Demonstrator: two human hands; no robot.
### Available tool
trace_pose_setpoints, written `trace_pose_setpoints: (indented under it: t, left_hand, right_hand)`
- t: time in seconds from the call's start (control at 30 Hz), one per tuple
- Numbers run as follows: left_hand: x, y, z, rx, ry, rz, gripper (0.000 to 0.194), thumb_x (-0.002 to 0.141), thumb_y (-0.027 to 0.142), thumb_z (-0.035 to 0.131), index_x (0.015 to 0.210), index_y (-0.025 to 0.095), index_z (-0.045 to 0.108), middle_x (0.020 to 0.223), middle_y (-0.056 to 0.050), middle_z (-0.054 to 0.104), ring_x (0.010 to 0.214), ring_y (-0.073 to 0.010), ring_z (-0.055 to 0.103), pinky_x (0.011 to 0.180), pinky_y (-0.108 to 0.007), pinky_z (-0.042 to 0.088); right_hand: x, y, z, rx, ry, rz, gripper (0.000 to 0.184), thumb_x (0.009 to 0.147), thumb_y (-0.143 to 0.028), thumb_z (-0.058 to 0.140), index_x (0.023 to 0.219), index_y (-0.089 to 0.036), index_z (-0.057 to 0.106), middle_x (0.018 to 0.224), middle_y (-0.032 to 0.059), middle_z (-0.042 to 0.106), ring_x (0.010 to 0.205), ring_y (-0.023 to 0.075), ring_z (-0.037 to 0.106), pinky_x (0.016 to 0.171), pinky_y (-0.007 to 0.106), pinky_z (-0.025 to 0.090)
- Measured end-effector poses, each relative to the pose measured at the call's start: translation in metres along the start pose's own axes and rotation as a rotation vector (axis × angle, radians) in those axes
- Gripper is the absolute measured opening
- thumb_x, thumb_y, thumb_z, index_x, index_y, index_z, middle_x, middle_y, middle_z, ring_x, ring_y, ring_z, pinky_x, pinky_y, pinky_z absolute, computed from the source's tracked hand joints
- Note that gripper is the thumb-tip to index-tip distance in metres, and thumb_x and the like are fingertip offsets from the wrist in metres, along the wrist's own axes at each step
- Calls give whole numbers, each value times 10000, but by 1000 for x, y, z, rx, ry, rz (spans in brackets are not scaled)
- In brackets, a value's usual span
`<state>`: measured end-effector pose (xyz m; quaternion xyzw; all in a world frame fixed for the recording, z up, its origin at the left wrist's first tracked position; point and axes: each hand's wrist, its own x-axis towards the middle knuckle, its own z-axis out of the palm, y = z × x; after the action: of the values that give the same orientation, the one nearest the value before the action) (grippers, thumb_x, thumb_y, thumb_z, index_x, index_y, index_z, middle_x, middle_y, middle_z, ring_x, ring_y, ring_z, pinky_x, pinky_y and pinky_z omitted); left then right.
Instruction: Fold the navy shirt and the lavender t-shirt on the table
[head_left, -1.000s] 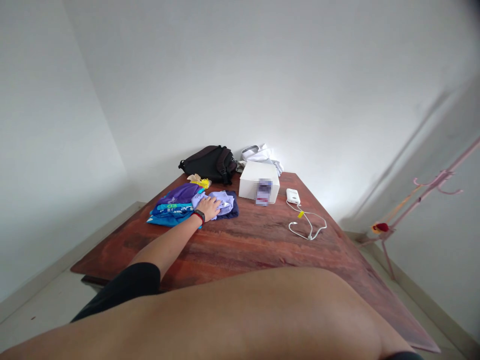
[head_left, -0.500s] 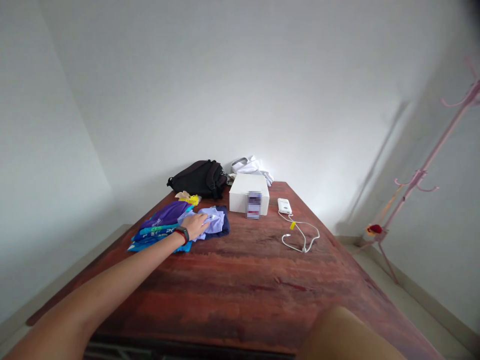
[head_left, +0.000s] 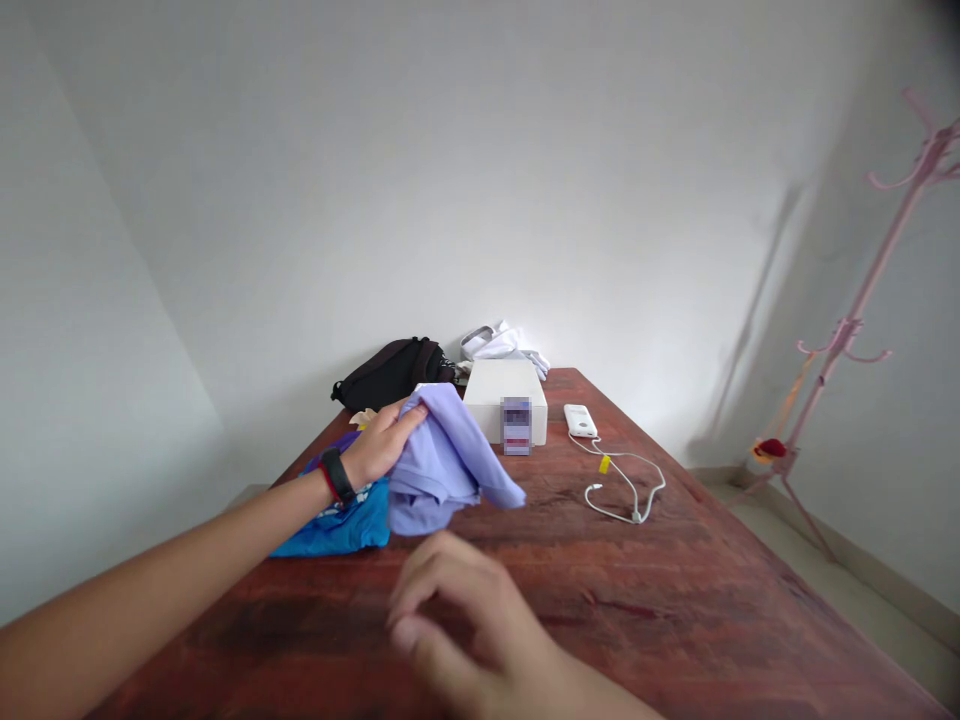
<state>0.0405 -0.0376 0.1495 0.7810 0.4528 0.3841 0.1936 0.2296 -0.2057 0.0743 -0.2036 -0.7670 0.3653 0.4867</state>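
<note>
Closed white box (head_left: 501, 382) beyond lavender cloth (head_left: 439, 465) in left hand (head_left: 377, 442)

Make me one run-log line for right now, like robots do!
left hand: holding lavender garment | right hand: partly curled, empty | wooden table: blue cloth, white box, white power bank, black backpack

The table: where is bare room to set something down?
The table is bare between the white box and the cable, and nearer than the cable, right of the right hand. Far left is crowded: black bag, blue cloth, lilac cloth in the left hand.
</note>
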Motion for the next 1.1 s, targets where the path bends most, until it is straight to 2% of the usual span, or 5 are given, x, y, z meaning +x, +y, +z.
trace_pose_setpoints:
  t: [0.17,0.43,0.57,0.77,1.1]
  left_hand:
    - [-49,-3,37,-255,-181,-235,610,1049,528,114,1468,289,486,1065,-78,748,1032,-268,715,905,-460,584]
    - [-122,-91,124,10,-94,-222,667,961,350,449,1585,324,213,1542,-112,459,1316,-269,565,1069,-480,510]
    - [-142,-85,124,200,-193,66,608,860,291,623,1436,399,462,1494,-47,501,1390,-270,468,1177,-465,404]
    - [-145,-70,118,374,-337,83,625,818,510,721,1397,368,535,1421,-71,558,1289,-334,542,1076,-509,480]
    - [-74,-150,103,713,-154,-52,708,889,260,583,1561,232,362,1632,-132,309,1478,-400,302,1147,-565,348]
  right_hand:
    - [-32,65,-34,-394,446,170,379,906,-430,651,1223,-227,611,1208,119,665,1116,283,634,973,421,533]
    - [-91,111,-45,-756,79,544,607,796,-368,694,1390,-286,599,1429,102,579,1336,358,517,1124,495,426]
    - [-84,112,-61,-768,-58,578,534,854,-298,606,1388,-283,611,1430,87,578,1327,293,537,1132,411,418]
    - [-85,120,-68,-787,-130,584,469,882,-403,619,1337,-294,662,1425,86,584,1340,307,522,1145,430,399]
    - [-97,143,-67,-822,-68,475,366,949,-470,564,1228,-292,720,1353,95,634,1273,307,572,1099,445,454]
